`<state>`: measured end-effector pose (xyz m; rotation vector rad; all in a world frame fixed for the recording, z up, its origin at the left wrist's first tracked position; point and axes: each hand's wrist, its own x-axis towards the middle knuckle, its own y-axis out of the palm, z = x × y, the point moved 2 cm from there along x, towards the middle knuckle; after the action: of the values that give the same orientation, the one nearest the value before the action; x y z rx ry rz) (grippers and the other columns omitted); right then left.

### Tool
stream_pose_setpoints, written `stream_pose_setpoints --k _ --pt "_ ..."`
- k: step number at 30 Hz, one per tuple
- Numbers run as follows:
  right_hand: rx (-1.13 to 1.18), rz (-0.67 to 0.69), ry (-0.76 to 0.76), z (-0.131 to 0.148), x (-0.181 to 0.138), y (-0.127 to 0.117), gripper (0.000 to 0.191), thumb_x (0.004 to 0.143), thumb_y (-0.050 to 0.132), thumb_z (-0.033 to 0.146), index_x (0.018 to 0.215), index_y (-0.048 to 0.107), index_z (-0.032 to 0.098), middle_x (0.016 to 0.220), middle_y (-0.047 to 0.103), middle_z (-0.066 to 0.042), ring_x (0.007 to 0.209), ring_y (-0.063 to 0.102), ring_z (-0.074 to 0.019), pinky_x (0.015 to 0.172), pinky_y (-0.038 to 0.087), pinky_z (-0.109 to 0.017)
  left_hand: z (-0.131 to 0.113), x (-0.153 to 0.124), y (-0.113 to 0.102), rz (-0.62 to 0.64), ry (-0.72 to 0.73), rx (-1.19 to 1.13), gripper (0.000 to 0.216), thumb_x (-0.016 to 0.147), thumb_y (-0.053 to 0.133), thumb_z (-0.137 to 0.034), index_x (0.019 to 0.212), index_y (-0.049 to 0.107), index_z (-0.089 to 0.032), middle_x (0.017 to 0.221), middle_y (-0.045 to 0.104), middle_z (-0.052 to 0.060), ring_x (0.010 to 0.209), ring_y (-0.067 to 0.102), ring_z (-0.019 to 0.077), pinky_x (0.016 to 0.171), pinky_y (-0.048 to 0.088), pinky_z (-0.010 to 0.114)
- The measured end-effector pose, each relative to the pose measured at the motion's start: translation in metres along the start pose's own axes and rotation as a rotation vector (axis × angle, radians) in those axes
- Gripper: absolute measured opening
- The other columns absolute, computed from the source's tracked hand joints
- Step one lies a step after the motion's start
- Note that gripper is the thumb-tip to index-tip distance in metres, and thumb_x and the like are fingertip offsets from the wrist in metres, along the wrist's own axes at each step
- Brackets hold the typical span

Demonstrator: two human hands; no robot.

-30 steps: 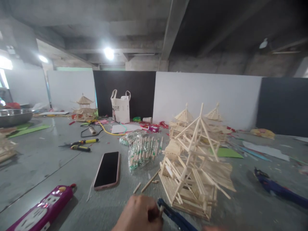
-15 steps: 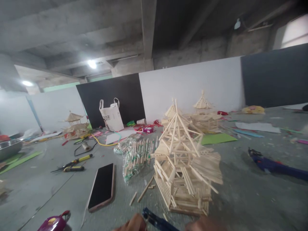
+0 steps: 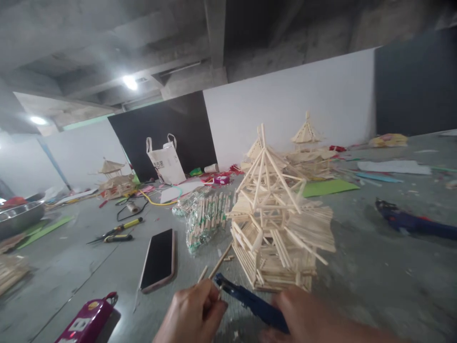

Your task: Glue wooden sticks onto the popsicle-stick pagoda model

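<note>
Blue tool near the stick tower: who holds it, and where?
The right hand grips the blue-handled cutting tool at its handle end; the left hand pinches a thin wooden stick at its jaws.

Pale, matt raw wood sticks in the pagoda model (image 3: 278, 224), grain bare and unvarnished. Just in front, dark blue plastic on the cutter (image 3: 250, 300), faintly shiny. Left of the model, clear crinkled glossy plastic round the stick bundle (image 3: 205, 219); farther left, black glass, mirror-smooth, on the phone (image 3: 159, 259). Under the model, grey floor (image 3: 374, 271), matt and rough. Behind, off-white cloth tote bag (image 3: 164, 162).
</note>
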<state>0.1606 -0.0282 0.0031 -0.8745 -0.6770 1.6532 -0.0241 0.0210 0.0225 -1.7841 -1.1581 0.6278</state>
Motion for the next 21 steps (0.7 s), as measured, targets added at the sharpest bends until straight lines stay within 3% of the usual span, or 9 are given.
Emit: stream_pose_setpoints --k 6,14,19,21 --pt "-0.054 -0.016 0.035 0.010 -0.005 -0.003 0.022 0.070 0.058 0.032 0.077 0.069 0.014 0.071 0.066 -0.008 0.062 0.059 -0.0197 0.054 0.040 -0.028 0.003 -0.001 0.000 0.086 0.000 -0.013 0.013 0.072 0.045 -0.022 0.059 0.044 -0.020 0.050 0.040 -0.007 0.048 0.037 0.0095 0.049 0.026 0.023" --pt "-0.164 -0.014 0.011 0.018 -0.011 -0.008 0.027 0.069 0.056 0.035 0.072 0.069 0.012 0.066 0.066 -0.012 0.061 0.060 -0.0240 0.052 0.041 -0.029 0.005 -0.007 0.002 -0.003 0.111 0.082 0.015 0.075 0.041 -0.019 0.060 0.041 -0.020 0.052 0.045 -0.004 0.050 0.041 0.0111 0.049 0.027 0.025" --pt "-0.170 -0.088 0.019 0.019 -0.017 -0.003 0.034 0.076 0.054 0.037 0.088 0.069 0.010 0.088 0.066 -0.018 0.081 0.063 -0.0288 0.071 0.047 -0.036 0.004 -0.014 0.004 -0.080 0.179 0.112 0.016 0.078 0.038 -0.019 0.063 0.041 -0.021 0.053 0.048 -0.003 0.048 0.043 0.0114 0.049 0.028 0.024" --pt "-0.137 -0.111 0.037 0.013 -0.015 0.000 0.032 0.075 0.055 0.038 0.087 0.069 0.012 0.085 0.067 -0.016 0.081 0.063 -0.0299 0.072 0.048 -0.038 0.008 -0.016 -0.003 -0.121 0.203 0.105 0.017 0.078 0.038 -0.020 0.061 0.041 -0.021 0.052 0.047 -0.004 0.047 0.042 0.0106 0.049 0.028 0.023"
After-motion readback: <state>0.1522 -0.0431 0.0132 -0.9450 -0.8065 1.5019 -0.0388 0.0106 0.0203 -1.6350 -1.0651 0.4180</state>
